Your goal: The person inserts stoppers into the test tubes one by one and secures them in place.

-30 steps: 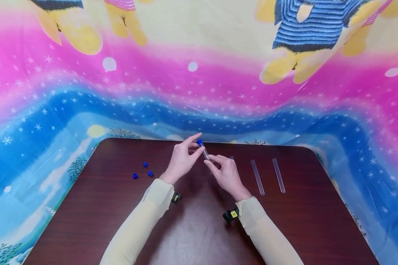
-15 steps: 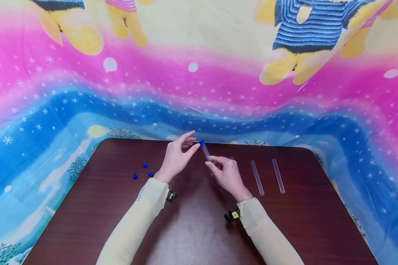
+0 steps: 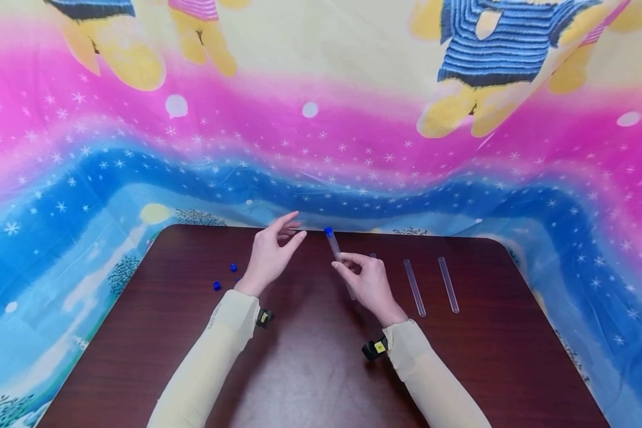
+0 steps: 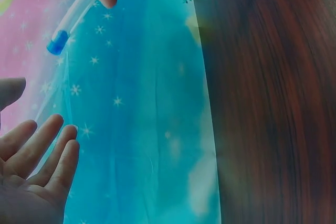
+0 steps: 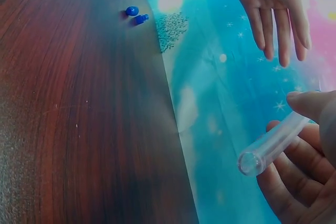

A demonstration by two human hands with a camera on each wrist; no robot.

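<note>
A clear test tube (image 3: pixel 332 243) with a blue cap (image 3: pixel 329 231) on its upper end slants over the back of the table. My right hand (image 3: pixel 373 286) pinches it mid-length between thumb and fingers. In the right wrist view the tube's rounded bottom (image 5: pixel 253 162) points back past the fingers. My left hand (image 3: pixel 270 257) is held to the left of the capped end, apart from it, fingers spread and holding nothing. The left wrist view shows its fingers (image 4: pixel 62 167) extended below the blue cap.
Loose blue caps (image 3: pixel 217 286) lie on the dark wooden table (image 3: pixel 310 368) at the left, one partly behind the left wrist. Two clear test tubes (image 3: pixel 414 288) lie at the right, and the end of another (image 3: pixel 373 255) shows behind the right hand. A printed cloth (image 3: pixel 321 148) hangs behind.
My left hand has let go of the capped end and drawn away to the left. The right hand still holds the tube in nearly the same place.
</note>
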